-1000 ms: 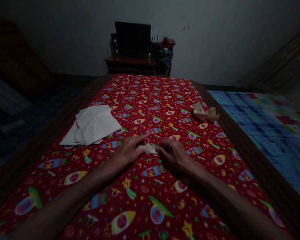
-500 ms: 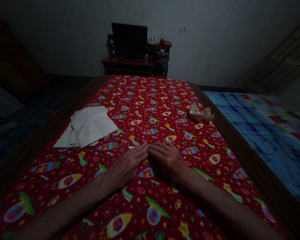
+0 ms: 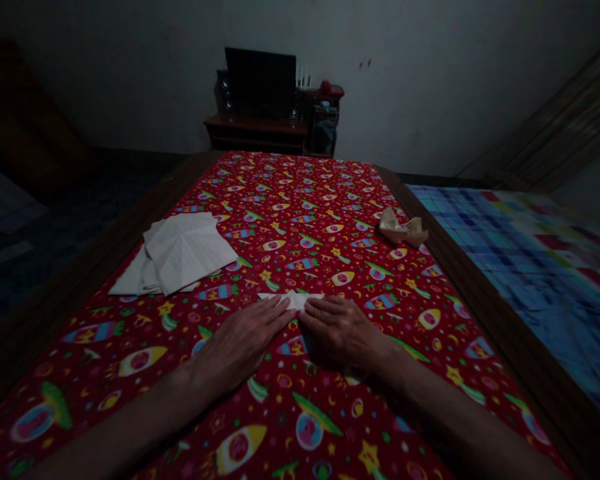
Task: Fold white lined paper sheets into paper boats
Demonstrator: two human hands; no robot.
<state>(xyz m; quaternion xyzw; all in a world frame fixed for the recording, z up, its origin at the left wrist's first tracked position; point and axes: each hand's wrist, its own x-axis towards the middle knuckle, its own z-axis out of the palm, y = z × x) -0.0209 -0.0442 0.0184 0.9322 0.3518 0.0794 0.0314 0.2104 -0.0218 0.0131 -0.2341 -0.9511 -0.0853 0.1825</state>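
Probably light and easily creased, the paper (image 3: pixel 296 301) is being pressed along its near edge, its safest hold, by flat, unclenched left fingers (image 3: pixel 276 311) and right fingers (image 3: pixel 324 310).

A dark monitor (image 3: pixel 260 80) stands on a desk (image 3: pixel 255 125).

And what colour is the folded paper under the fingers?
White; the folded paper shows best in the head view.
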